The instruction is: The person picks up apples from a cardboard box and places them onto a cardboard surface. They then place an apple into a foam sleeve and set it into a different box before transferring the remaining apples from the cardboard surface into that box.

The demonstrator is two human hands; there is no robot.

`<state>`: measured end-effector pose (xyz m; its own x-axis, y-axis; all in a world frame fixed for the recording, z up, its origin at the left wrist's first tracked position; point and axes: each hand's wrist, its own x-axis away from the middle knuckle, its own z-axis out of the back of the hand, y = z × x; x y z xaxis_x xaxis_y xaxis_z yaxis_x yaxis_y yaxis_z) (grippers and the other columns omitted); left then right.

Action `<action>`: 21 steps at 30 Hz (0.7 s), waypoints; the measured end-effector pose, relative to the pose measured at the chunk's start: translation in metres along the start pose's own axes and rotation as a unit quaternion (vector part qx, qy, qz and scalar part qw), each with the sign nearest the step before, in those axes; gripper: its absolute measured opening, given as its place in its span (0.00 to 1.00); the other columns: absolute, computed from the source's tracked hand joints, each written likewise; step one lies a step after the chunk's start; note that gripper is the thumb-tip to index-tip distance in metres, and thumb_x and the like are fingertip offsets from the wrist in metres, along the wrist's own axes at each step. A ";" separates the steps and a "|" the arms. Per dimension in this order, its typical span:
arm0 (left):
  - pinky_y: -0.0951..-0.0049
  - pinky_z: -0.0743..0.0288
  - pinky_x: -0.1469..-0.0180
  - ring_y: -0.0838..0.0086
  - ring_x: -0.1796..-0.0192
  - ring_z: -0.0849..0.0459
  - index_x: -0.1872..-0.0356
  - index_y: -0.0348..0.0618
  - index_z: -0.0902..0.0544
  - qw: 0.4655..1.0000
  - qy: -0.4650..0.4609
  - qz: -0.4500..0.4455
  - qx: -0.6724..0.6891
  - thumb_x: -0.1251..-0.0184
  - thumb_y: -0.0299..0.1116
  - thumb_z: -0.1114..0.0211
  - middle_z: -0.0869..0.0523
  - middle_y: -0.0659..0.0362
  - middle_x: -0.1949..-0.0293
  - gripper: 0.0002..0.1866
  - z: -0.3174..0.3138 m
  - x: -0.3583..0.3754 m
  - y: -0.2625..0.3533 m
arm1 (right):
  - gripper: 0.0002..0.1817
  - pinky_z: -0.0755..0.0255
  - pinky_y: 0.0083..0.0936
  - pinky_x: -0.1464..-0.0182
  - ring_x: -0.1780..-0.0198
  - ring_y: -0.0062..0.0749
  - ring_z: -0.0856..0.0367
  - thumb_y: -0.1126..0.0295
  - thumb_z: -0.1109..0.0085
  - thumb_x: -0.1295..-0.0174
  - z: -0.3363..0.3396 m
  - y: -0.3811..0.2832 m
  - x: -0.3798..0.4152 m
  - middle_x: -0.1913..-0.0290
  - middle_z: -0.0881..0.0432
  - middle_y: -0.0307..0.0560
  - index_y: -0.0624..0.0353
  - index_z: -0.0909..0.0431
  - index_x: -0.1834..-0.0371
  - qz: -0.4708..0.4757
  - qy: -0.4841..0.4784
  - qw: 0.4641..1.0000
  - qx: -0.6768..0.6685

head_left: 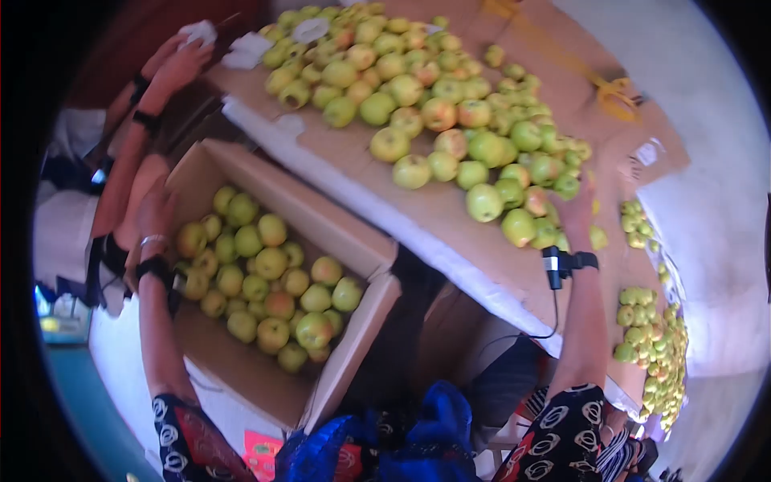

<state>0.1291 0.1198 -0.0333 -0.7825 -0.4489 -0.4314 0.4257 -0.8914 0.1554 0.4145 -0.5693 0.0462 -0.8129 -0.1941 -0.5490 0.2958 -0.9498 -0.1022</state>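
Observation:
Green-yellow apples [482, 149], some blushed red, lie heaped on a cardboard sheet over the table. At the right end of the heap, my right hand [574, 213] curls around a green apple [567, 186]; its fingertips are partly hidden. To the left stands an open cardboard box [345, 349] with a layer of apples [269, 277] inside. My left hand [157, 210] is closed over the upper left rim of that box. Dark straps circle both my wrists, and a small black device [552, 267] with a cable sits on the right one.
A co-worker's hands [181, 64] hold crumpled white material [197, 34] at the upper left. White foam nets [247, 50] lie by the heap. Yellow strapping [617, 98] lies on the cardboard sheet [554, 72]. More apples [658, 353] are at the far right.

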 end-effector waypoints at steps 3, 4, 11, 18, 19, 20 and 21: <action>0.59 0.29 0.50 0.54 0.53 0.22 0.48 0.43 0.26 0.999 -0.012 0.047 -0.013 0.44 0.39 0.41 0.19 0.46 0.57 0.22 0.014 0.004 0.014 | 0.30 0.37 0.33 0.42 0.44 0.44 0.30 0.60 0.41 0.45 -0.050 0.074 0.004 0.44 0.30 0.55 0.59 0.37 0.40 -0.019 -0.010 0.999 -0.048; 0.59 0.29 0.51 0.53 0.54 0.22 0.50 0.43 0.26 0.999 -0.006 0.019 -0.035 0.45 0.38 0.41 0.19 0.46 0.58 0.21 0.004 0.002 0.000 | 0.26 0.36 0.33 0.43 0.46 0.44 0.28 0.58 0.45 0.42 -0.058 0.091 -0.004 0.48 0.25 0.54 0.61 0.32 0.44 -0.066 -0.017 0.994 -0.084; 0.59 0.29 0.52 0.54 0.55 0.22 0.52 0.46 0.25 0.996 -0.040 0.069 -0.028 0.48 0.42 0.39 0.19 0.48 0.60 0.22 0.024 -0.002 0.026 | 0.22 0.35 0.32 0.45 0.48 0.45 0.27 0.55 0.48 0.40 -0.057 0.085 -0.036 0.50 0.24 0.53 0.60 0.25 0.52 -0.067 -0.033 0.997 -0.001; 0.60 0.28 0.53 0.59 0.56 0.21 0.56 0.49 0.25 0.994 -0.043 0.085 -0.048 0.48 0.44 0.40 0.18 0.53 0.62 0.18 0.023 -0.004 0.031 | 0.22 0.37 0.38 0.44 0.46 0.52 0.31 0.56 0.52 0.38 -0.032 0.020 -0.032 0.44 0.28 0.54 0.59 0.29 0.46 -0.014 -0.016 0.991 0.133; 0.62 0.28 0.54 0.60 0.57 0.20 0.56 0.47 0.25 0.998 0.000 0.061 -0.011 0.47 0.43 0.40 0.18 0.52 0.63 0.18 0.020 -0.004 0.027 | 0.22 0.37 0.38 0.44 0.46 0.52 0.31 0.56 0.52 0.38 -0.027 0.008 -0.030 0.44 0.28 0.54 0.59 0.29 0.46 -0.009 -0.016 0.991 0.130; 0.64 0.27 0.55 0.61 0.59 0.19 0.57 0.45 0.25 0.998 0.042 0.036 0.026 0.46 0.43 0.40 0.18 0.52 0.63 0.18 0.018 -0.003 0.023 | 0.23 0.39 0.39 0.43 0.44 0.52 0.32 0.56 0.52 0.37 -0.022 -0.001 -0.026 0.43 0.30 0.54 0.58 0.32 0.44 0.033 0.023 0.985 0.170; 0.64 0.27 0.55 0.61 0.59 0.19 0.57 0.45 0.25 0.998 0.044 0.038 0.024 0.46 0.43 0.40 0.18 0.52 0.63 0.18 0.022 -0.005 0.024 | 0.24 0.40 0.40 0.42 0.43 0.53 0.34 0.57 0.53 0.37 -0.015 -0.011 -0.023 0.41 0.32 0.54 0.57 0.34 0.41 0.073 0.064 0.973 0.210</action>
<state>0.1333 0.0989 -0.0080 -0.7052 -0.5097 -0.4928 0.4579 -0.8581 0.2323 0.4377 -0.5508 0.0472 -0.7013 -0.3270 -0.6335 0.1502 -0.9364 0.3171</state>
